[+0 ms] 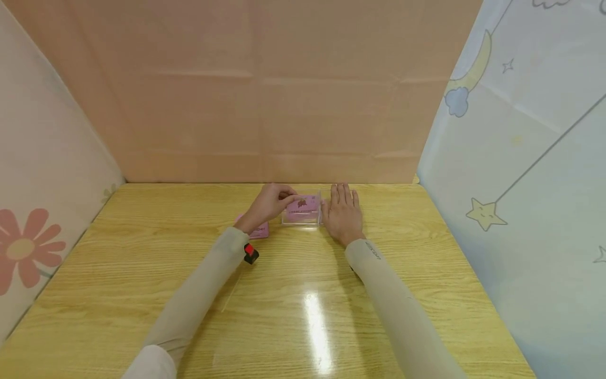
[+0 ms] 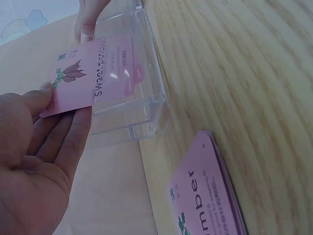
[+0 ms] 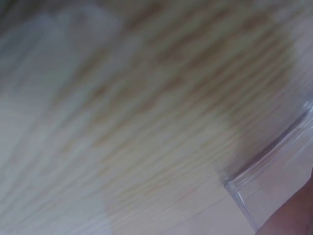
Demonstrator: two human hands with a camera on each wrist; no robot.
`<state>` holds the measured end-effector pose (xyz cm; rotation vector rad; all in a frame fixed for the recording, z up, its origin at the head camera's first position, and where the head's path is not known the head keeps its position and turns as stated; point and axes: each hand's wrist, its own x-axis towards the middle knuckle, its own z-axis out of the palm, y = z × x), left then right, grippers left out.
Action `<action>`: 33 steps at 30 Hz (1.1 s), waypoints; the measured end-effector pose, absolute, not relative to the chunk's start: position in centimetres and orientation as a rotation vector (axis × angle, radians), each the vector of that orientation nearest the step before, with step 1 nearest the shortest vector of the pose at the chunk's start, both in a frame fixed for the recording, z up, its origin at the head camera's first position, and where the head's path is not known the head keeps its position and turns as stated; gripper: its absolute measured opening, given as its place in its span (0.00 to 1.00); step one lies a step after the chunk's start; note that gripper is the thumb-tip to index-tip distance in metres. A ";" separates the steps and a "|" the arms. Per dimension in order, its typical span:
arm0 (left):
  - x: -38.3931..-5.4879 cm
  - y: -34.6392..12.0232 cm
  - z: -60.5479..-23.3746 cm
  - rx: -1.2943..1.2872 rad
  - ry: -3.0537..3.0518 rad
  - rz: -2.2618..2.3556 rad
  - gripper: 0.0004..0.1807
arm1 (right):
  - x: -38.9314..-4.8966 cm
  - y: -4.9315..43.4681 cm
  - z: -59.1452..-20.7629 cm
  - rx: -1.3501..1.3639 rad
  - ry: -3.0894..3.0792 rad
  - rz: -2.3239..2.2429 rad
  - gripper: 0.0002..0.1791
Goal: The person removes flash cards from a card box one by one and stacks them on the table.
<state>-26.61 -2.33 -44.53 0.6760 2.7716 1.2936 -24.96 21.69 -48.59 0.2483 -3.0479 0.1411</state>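
My left hand (image 1: 274, 202) pinches the edge of a pink card (image 2: 73, 81) printed with a sweet potato, thumb on the printed face and fingers behind. The card's lower part is inside a clear plastic box (image 2: 155, 73). My right hand (image 1: 343, 218) lies with straight fingers over the clear plastic at the box's right side, its thumb along the wall. In the right wrist view, a clear plastic edge (image 3: 269, 156) shows beside part of a finger (image 3: 293, 215). A stack of pink cards (image 2: 203, 188), its top one reading "mber", lies by my left wrist.
The wood-grain table (image 1: 293, 273) runs back to an orange-brown backdrop (image 1: 265, 105) close behind the box. Patterned panels stand on the left (image 1: 28, 158) and on the right (image 1: 535, 158).
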 end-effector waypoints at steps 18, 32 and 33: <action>-26.4 -3.2 -44.1 0.443 2.858 1.563 0.19 | -25.1 21.6 -48.9 0.236 -3.019 0.154 0.42; -25.8 -5.1 -42.9 0.189 2.547 1.854 0.18 | -25.1 21.7 -48.8 0.250 -3.031 0.176 0.42; -25.7 -5.3 -42.9 0.194 2.536 1.839 0.18 | -25.1 21.7 -48.8 0.247 -3.032 0.175 0.42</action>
